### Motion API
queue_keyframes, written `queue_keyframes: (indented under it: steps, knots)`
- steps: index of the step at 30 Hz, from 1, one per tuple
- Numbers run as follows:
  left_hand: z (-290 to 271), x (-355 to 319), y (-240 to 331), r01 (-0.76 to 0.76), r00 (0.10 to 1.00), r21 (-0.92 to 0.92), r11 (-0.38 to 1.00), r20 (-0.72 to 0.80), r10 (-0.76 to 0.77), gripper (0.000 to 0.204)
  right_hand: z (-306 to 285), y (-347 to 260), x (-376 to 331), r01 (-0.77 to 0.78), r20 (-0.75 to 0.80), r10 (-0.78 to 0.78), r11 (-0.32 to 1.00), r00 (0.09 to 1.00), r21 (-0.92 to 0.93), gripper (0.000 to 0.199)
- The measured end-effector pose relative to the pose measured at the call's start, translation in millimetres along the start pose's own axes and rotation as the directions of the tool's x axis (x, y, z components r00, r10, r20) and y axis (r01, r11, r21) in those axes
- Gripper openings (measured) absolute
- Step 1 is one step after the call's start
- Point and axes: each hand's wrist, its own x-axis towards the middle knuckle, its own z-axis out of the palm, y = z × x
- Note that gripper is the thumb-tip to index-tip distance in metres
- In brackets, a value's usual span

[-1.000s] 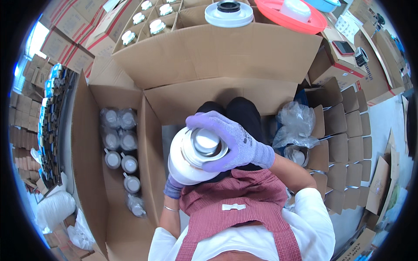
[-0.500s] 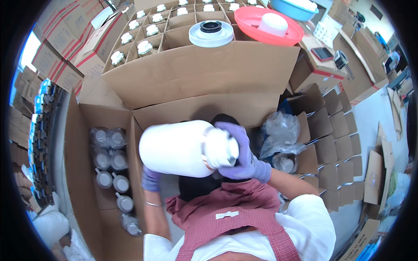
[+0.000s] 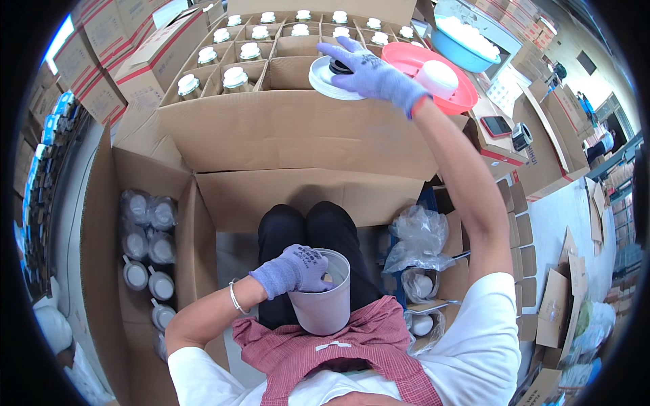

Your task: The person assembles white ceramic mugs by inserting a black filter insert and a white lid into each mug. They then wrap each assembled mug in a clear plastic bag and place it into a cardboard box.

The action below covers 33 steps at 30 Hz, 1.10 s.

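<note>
On my lap stands a whitish, open-topped plastic cylinder [image 3: 325,308]. My left hand [image 3: 305,267], in a light purple glove, is closed over its rim with the fingertips inside; the opening hides them partly. Whether this is the white bottle from before, turned over, I cannot tell. At the far carton's near edge, my gloved right hand [image 3: 365,71] reaches over a round white lid-like dish [image 3: 326,82]. Its fingers are spread around a black ring [image 3: 340,66] on the dish, and the grip on it is not closed.
Ahead, a divided carton [image 3: 291,128] holds several silvery-topped bottles [image 3: 235,78]. Beside the dish sit a red basin [image 3: 464,95] and a blue basin [image 3: 467,57]. To the left, an open carton [image 3: 101,271] contains wrapped cups [image 3: 162,247]. Plastic bags [image 3: 420,233] and cardboard dividers lie right.
Both hands held a large white bottle sideways before. Now my right hand has moved up to the black ring, and my left is at an open cylinder on my lap.
</note>
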Motion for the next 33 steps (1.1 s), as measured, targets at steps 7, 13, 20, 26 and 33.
queue_keyframes:
  steps: [7, 13, 20, 26, 33]
  knots:
    - [40.1, -13.8, -37.9, -0.5, 0.276, -0.447, 0.742, -0.894, -0.352, 0.048, 1.5, -97.5, -30.7, 0.473, -0.246, -0.449, 0.88, 0.859, 0.047, 0.046]
    - [-7.3, -18.7, -16.0, -0.748, 0.183, -0.326, 0.577, -0.938, -0.293, 0.081, 47.0, -167.3, -139.0, -0.25, -0.003, 0.283, 0.852, 0.959, 0.46, 0.055]
    - [-5.0, -19.0, -7.4, -0.873, 0.212, -0.368, 0.32, -0.877, -0.432, 0.056, 32.7, -140.2, -174.0, -0.688, 0.663, 0.331, -0.054, 0.671, 0.723, 0.054]
    - [-6.9, -28.4, 7.4, -0.849, 0.518, -0.49, -0.197, -0.701, -0.49, 0.058, 46.9, -161.1, -176.1, 0.055, -0.216, 0.03, 0.925, 0.976, 0.377, 0.058]
    - [-12.7, -37.2, -3.5, -0.288, 0.13, 0.204, 0.936, -0.96, 0.249, 0.064, 40.7, -146.7, -205.9, -0.605, 0.597, 0.112, 0.062, 0.794, 0.794, 0.043]
